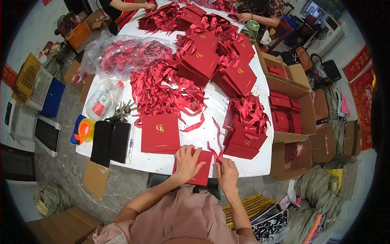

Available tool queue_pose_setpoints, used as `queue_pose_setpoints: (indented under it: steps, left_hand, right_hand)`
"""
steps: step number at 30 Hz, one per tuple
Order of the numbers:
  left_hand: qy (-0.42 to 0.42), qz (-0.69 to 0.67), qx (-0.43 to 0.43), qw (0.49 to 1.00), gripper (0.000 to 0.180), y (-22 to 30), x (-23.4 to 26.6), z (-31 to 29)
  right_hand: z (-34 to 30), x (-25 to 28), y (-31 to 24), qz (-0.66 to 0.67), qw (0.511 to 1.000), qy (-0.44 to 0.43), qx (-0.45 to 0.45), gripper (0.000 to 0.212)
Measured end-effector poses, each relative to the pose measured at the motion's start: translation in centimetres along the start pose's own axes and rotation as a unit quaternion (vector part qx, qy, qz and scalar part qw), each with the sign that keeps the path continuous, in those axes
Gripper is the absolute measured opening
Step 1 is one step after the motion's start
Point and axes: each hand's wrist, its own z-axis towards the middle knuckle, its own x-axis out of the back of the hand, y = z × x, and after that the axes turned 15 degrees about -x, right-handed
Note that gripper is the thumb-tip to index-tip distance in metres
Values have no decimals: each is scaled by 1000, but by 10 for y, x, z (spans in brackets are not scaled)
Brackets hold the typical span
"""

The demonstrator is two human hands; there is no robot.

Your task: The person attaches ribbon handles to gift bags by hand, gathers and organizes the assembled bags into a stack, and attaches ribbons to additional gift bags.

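A flat red paper gift bag (200, 177) with gold print lies at the table's near edge. My left hand (187, 163) rests across its upper left part, thumb spread away from the fingers, which partly cover it. Just right of the bag, my right hand (228, 173) pinches a red ribbon (218, 140) between thumb and fingertips; its loose ends reach up over the white table. Whether the ribbon is fixed to the bag I cannot tell. Just beyond my left hand lies a flat red bag (160, 133) with a gold logo. Red bags with ribbon handles (246, 142) stand piled to the right.
Loose red ribbons (162, 91) heap mid-table, near a clear plastic bag of ribbons (134, 55). A plastic bottle (103, 101), keys, a black pouch (102, 140) and a tape roll (85, 129) lie left. Cartons of red bags (298, 112) flank the right edge. Two people work at the far end.
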Motion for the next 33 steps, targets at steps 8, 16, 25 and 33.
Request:
queue_pose_setpoints:
  steps: [8, 16, 25, 33]
  left_hand:
    - [-12, 8, -17, 1000, 54, 2, 5, 0]
    - [-31, -23, -24, 999, 38, -6, 18, 4]
    - [-53, -140, 21, 989, 27, -10, 21, 16]
    - [1, -181, 26, 983, 23, -6, 18, 14]
  right_hand:
    - [49, -46, -15, 27, 999, 37, -3, 12]
    - [43, -23, -17, 71, 997, 34, 26, 7]
    - [8, -23, -17, 134, 990, -28, -32, 14]
    - [8, -26, -23, 146, 988, -25, -36, 15]
